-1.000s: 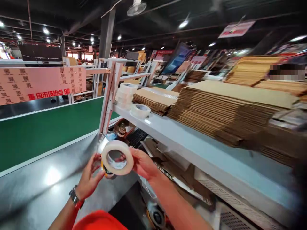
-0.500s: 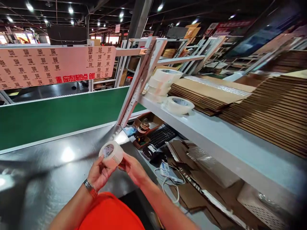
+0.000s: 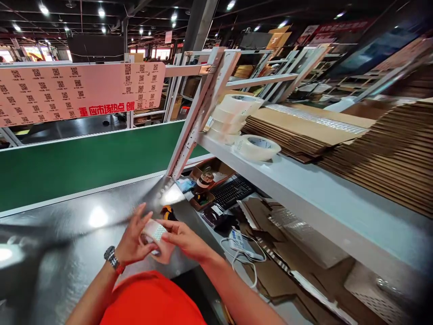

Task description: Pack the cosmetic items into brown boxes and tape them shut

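Note:
Both hands hold a roll of clear packing tape (image 3: 154,231) low over the shiny steel worktop (image 3: 67,253). My left hand (image 3: 132,241), with a wristwatch, cups the roll from the left, its fingers partly spread. From the right, my right hand (image 3: 182,239) grips the roll with fingers on its rim. A yellow and black tape dispenser (image 3: 167,212) lies on the worktop just beyond the hands.
A white shelf (image 3: 304,189) on the right carries a stack of tape rolls (image 3: 233,115), a single roll (image 3: 258,147) and piles of flat cardboard (image 3: 379,153). Below lie a keyboard (image 3: 232,193), cables and cardboard scraps. A green conveyor belt (image 3: 74,162) runs behind the worktop.
The view swung left and down over the worktop. The tape roll came down from in front of me and turned edge-on between my hands.

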`<act>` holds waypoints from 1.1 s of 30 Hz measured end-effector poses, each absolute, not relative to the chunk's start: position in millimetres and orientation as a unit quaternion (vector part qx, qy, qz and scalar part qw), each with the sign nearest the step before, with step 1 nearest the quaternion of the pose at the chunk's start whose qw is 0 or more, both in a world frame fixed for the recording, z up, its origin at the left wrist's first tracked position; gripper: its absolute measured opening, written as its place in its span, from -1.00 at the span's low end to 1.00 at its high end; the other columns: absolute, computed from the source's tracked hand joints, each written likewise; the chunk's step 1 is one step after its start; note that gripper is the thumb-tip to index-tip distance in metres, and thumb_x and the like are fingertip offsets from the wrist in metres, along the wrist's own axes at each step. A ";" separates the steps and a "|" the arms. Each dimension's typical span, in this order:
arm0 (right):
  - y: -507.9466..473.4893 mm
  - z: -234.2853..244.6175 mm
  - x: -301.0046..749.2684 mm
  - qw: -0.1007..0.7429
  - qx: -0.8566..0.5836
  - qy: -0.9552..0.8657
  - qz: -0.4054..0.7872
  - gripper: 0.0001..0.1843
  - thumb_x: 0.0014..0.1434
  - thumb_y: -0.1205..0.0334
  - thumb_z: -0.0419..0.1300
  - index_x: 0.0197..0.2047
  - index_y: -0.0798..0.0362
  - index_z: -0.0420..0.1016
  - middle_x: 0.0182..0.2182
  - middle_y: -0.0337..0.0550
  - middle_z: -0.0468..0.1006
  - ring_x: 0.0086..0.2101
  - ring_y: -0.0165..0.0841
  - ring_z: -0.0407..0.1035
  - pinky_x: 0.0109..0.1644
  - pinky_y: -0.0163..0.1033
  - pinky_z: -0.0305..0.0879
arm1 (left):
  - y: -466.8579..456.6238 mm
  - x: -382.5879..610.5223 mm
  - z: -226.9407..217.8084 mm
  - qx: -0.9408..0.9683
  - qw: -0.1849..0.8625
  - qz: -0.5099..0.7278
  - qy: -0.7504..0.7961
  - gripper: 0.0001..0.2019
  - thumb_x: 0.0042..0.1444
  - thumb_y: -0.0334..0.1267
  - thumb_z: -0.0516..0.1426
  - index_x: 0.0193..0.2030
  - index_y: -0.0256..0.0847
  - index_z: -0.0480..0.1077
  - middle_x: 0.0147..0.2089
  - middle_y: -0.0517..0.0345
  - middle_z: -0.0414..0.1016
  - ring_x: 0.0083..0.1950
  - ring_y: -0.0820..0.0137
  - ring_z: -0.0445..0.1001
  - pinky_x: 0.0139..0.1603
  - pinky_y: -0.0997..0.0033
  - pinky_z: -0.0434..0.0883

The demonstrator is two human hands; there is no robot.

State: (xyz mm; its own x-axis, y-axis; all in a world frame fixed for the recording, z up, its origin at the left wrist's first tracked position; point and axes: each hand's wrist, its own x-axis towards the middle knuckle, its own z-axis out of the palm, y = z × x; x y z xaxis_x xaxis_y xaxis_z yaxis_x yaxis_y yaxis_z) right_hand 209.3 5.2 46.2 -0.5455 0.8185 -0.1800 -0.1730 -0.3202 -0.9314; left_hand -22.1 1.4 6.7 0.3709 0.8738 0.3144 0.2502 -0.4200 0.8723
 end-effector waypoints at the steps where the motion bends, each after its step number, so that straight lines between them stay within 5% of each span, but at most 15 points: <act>1: 5.4 45.4 209.9 0.318 -0.336 -0.478 0.747 -0.25 0.02 -0.07 0.61 0.22 0.04 0.62 -0.05 -0.06 0.77 -0.08 -0.23 0.63 0.07 -0.14 0.49 | 2.7 -26.0 10.7 0.755 0.394 0.387 0.353 -0.20 0.11 -0.03 0.44 0.48 -0.09 0.40 0.59 -0.26 0.29 0.62 -0.10 0.25 0.60 -0.21 0.24; 5: 4.5 49.3 214.3 0.310 -0.396 -0.547 0.669 -0.38 -0.04 -0.01 0.64 0.05 0.03 0.67 -0.14 -0.10 0.75 -0.15 -0.25 0.60 -0.02 -0.15 0.51 | -3.1 -29.6 12.7 0.747 0.414 0.359 0.376 -0.37 0.11 -0.04 0.42 0.32 -0.14 0.57 0.23 -0.18 0.69 0.20 0.00 0.68 0.32 -0.03 0.55; 10: -6.9 66.9 220.9 0.298 -0.439 -0.746 0.402 -0.73 0.32 -0.03 0.39 0.01 -0.13 0.77 -0.03 -0.07 0.70 -0.03 -0.19 0.57 0.09 -0.11 0.48 | -24.3 -20.1 0.4 0.688 0.375 0.362 0.505 -0.42 0.01 -0.20 0.43 0.23 -0.16 0.63 0.20 -0.13 0.72 0.18 -0.03 0.70 0.31 -0.05 0.58; 18: -20.1 66.8 213.2 0.185 -0.373 -0.884 0.212 -0.60 0.52 0.10 0.08 -0.17 -0.07 0.76 -0.25 -0.08 0.68 -0.30 -0.32 0.49 -0.22 -0.25 0.33 | -40.1 -11.5 2.4 0.684 0.343 0.319 0.559 -0.46 0.02 -0.18 0.41 0.20 -0.11 0.66 0.14 -0.15 0.74 0.12 -0.09 0.70 0.25 -0.08 0.60; 23: -15.5 63.9 216.5 0.143 -0.344 -0.912 0.171 -0.67 0.44 0.22 0.14 -0.28 -0.03 0.71 -0.34 -0.12 0.64 -0.42 -0.37 0.39 -0.31 -0.24 0.20 | -43.9 -8.6 2.6 0.712 0.305 0.290 0.562 -0.41 0.06 -0.17 0.38 0.28 -0.18 0.61 0.04 -0.19 0.77 0.01 -0.08 0.71 0.10 0.00 0.62; 33: -7.5 41.3 212.9 0.246 -0.431 -0.816 0.297 -0.80 0.16 0.35 0.25 -0.37 -0.01 0.72 -0.46 -0.19 0.65 -0.43 -0.36 0.47 -0.31 -0.27 0.23 | -48.9 -8.5 0.4 0.722 0.279 0.282 0.567 -0.40 0.08 -0.17 0.37 0.30 -0.19 0.59 0.08 -0.19 0.75 0.03 -0.07 0.72 0.10 0.05 0.62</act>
